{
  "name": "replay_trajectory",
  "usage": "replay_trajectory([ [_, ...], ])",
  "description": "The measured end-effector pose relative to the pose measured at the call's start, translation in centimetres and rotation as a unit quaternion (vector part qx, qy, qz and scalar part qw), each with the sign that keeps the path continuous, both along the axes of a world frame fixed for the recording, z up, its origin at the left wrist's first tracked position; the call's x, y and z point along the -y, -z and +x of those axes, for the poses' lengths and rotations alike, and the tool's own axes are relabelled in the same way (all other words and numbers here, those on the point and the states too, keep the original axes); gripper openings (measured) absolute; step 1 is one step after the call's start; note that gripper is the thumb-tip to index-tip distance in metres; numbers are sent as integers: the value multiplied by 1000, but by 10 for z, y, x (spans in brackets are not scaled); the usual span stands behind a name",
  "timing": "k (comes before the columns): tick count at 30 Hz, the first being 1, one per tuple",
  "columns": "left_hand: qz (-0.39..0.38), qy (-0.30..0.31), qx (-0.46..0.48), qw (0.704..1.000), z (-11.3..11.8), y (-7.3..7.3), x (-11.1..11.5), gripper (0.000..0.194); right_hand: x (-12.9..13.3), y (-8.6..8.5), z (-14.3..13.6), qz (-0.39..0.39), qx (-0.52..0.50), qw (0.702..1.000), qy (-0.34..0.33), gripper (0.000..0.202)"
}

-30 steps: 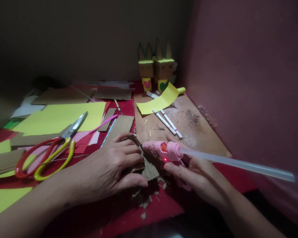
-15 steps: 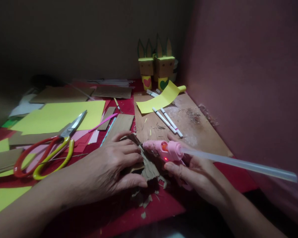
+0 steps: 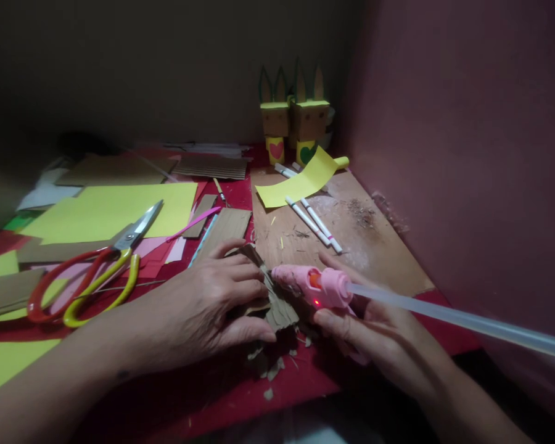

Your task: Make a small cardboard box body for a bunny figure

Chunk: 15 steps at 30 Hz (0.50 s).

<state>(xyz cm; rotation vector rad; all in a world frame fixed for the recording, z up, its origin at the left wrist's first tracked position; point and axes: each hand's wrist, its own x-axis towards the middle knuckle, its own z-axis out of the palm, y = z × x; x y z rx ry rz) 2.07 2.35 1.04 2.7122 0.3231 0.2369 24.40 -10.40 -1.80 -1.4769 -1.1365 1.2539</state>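
Note:
A pink glue gun (image 3: 326,287) with a lit red light is in my right hand (image 3: 370,327), whose fingers wrap round its handle. A long translucent glue stick (image 3: 462,319) sticks out of its back. The nozzle points left, at or just above a crumpled piece of brown cardboard (image 3: 281,307); whether it touches is unclear. My left hand (image 3: 226,296) is closed over the left part of that cardboard, thumb at the near side, and hides much of it. Torn cardboard scraps (image 3: 274,369) lie below on the red table (image 3: 305,391).
Red and yellow scissors (image 3: 126,240) lie at the left on yellow paper (image 3: 106,213) and cardboard. White markers (image 3: 312,223) and a curled yellow strip (image 3: 300,185) rest on the wooden board (image 3: 383,259). Two cardboard figures (image 3: 275,120) stand at the back.
The glue gun and my right hand have shifted slightly right and down, the nozzle still near the cardboard. My left hand holds almost the same place. The view has tilted slightly.

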Motion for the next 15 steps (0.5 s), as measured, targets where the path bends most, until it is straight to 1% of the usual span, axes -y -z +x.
replay_trajectory([
  [6,-4,5,11,1000,-1,3,0,27,4,-2,0,-40,-25,999,12,80],
  [9,-5,6,10,1000,0,3,0,26,6,-4,-1,-49,-31,998,14,82],
  [15,-5,-1,15,1000,-1,3,1,24,11,-4,-1,-63,-5,998,20,85],
])
